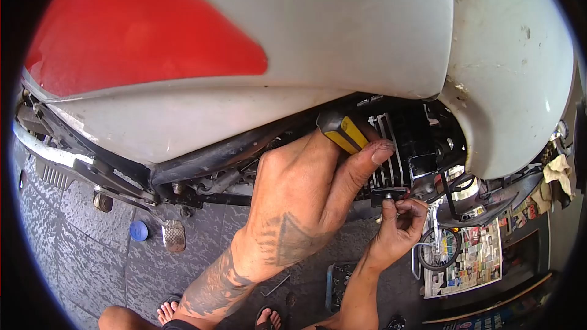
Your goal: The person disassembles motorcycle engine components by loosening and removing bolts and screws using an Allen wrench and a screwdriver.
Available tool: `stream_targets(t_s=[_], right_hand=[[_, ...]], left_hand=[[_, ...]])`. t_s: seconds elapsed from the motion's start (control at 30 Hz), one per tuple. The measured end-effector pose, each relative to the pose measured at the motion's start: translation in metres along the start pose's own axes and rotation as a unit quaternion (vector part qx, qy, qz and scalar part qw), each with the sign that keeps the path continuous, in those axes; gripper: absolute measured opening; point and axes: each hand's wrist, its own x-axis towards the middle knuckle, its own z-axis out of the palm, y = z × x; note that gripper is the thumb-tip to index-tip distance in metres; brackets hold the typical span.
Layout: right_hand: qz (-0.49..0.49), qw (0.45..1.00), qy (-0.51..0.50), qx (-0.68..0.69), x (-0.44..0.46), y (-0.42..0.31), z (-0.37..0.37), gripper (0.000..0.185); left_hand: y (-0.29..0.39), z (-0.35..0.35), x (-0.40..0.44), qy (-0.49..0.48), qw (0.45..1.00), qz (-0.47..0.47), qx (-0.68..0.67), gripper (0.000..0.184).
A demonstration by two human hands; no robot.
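Observation:
My tattooed left hand (299, 189) is closed around the black and yellow handle of a screwdriver (343, 132), beside the engine's metal cooling fins (382, 146). The tool's tip is hidden. Below and to the right, my right hand (400, 229) pinches a small bolt (388, 196) between thumb and fingers. That bolt sits at a black part (398, 192) on the engine's lower side. Over both hands spreads the motorbike's white body panel (342, 30) with its red patch (147, 36).
A brake or foot pedal (174, 235) hangs near a blue cap (139, 230) on the grey tiled floor (85, 238). An L-shaped key (276, 286) and a blue-edged tray (331, 287) lie below my hands. To the right are a small spoked wheel (452, 241) and a printed sheet (483, 269).

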Motion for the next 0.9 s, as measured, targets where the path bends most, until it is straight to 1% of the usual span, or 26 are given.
stream_targets(t_s=[0.07, 0.1, 0.2, 0.27, 0.37, 0.47, 0.6, 0.7, 0.77, 0.8, 0.83, 0.9], right_hand=[[0.005, 1.0, 0.002, 0.008, 0.0, 0.002, -0.001, 0.026], [0.004, 1.0, 0.003, 0.008, 0.0, 0.001, 0.002, 0.026], [0.003, 1.0, 0.009, 0.015, 0.0, 0.001, 0.002, 0.026], [-0.004, 1.0, 0.011, 0.019, -0.001, 0.001, 0.003, 0.026], [0.007, 1.0, 0.005, 0.011, -0.001, 0.001, 0.001, 0.026], [0.013, 0.999, 0.009, 0.028, -0.001, 0.002, 0.001, 0.026], [0.013, 1.0, 0.007, 0.016, 0.0, 0.002, 0.0, 0.027], [0.006, 1.0, 0.004, 0.01, 0.0, 0.003, -0.001, 0.027], [0.012, 1.0, 0.002, 0.017, 0.0, 0.003, -0.001, 0.027], [0.011, 1.0, 0.001, 0.017, -0.001, 0.003, 0.0, 0.027], [0.002, 1.0, 0.002, 0.017, -0.001, 0.003, 0.001, 0.027], [-0.005, 1.0, 0.003, 0.017, -0.002, 0.003, 0.0, 0.027]], left_hand=[[-0.005, 0.003, 0.0, 0.023, 0.997, 0.066, -0.014, 0.028], [-0.004, 0.001, 0.002, 0.023, 0.997, 0.067, -0.014, 0.028], [-0.005, 0.0, 0.003, 0.016, 0.998, 0.057, 0.013, 0.026], [-0.006, 0.001, 0.006, 0.006, 1.0, 0.012, 0.025, 0.026], [-0.006, 0.002, 0.008, 0.008, 1.0, -0.006, 0.007, 0.026], [-0.004, 0.001, 0.007, -0.005, 1.0, 0.004, 0.02, 0.027], [-0.006, 0.002, 0.011, -0.003, 1.0, 0.02, 0.012, 0.028], [-0.005, 0.001, 0.012, -0.006, 1.0, 0.009, -0.002, 0.029], [-0.004, -0.002, 0.013, -0.052, 0.998, -0.023, -0.028, 0.031], [-0.006, -0.003, 0.013, -0.051, 0.998, -0.024, -0.028, 0.031], [-0.008, -0.005, 0.013, -0.061, 0.998, 0.026, -0.008, 0.033], [-0.008, -0.005, 0.014, -0.073, 0.995, 0.074, 0.013, 0.034]])
